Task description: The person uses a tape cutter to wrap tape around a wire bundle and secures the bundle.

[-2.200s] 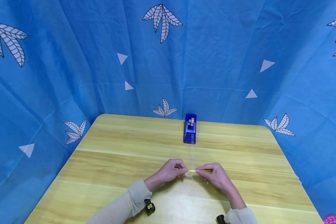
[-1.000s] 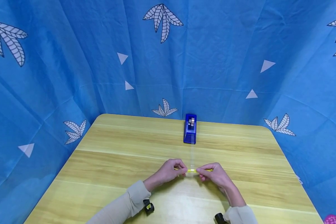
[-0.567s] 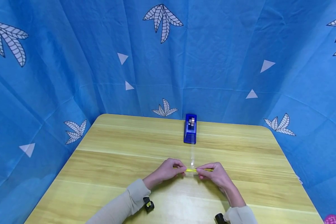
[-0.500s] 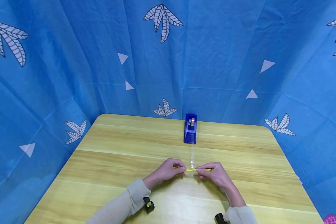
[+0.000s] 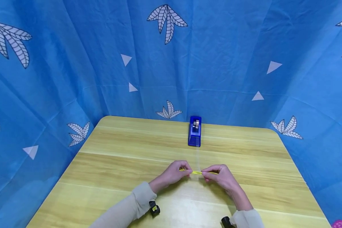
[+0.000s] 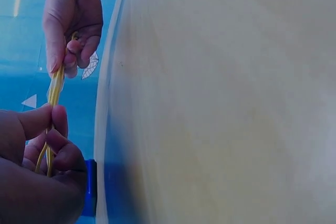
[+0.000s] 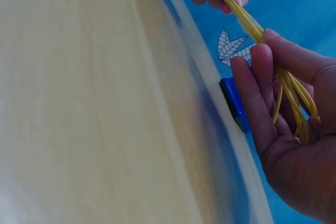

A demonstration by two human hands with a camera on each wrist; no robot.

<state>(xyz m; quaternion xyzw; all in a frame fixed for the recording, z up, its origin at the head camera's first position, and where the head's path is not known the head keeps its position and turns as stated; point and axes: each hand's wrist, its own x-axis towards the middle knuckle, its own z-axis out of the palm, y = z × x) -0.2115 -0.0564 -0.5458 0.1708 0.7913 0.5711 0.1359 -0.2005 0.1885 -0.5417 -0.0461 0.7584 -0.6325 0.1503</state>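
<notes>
A bundle of thin yellow rubber bands (image 5: 197,172) stretches between both hands, above the table. My left hand (image 5: 175,172) pinches its left end between thumb and fingers. The thumb and fingertips of my right hand (image 5: 222,177) pinch the other end, and loose loops hang into the palm in the right wrist view. A strip of clear tape (image 5: 198,158) runs from the blue tape dispenser (image 5: 194,134) toward the middle of the bundle. Clear film shows against the bands (image 7: 251,24) between the hands; how firmly it sticks cannot be told.
The wood-grain table (image 5: 125,158) reaches back to a blue patterned curtain (image 5: 222,63), which also hangs at both sides. The dispenser stands at the table's back edge. A pink dotted object (image 5: 340,224) peeks in at the lower right corner.
Both hands keep their pinch on the rubber bands, with only slight shifts. Shiny marks on the tape near the bundle, visible half a second ago, no longer show. The view has shifted slightly.
</notes>
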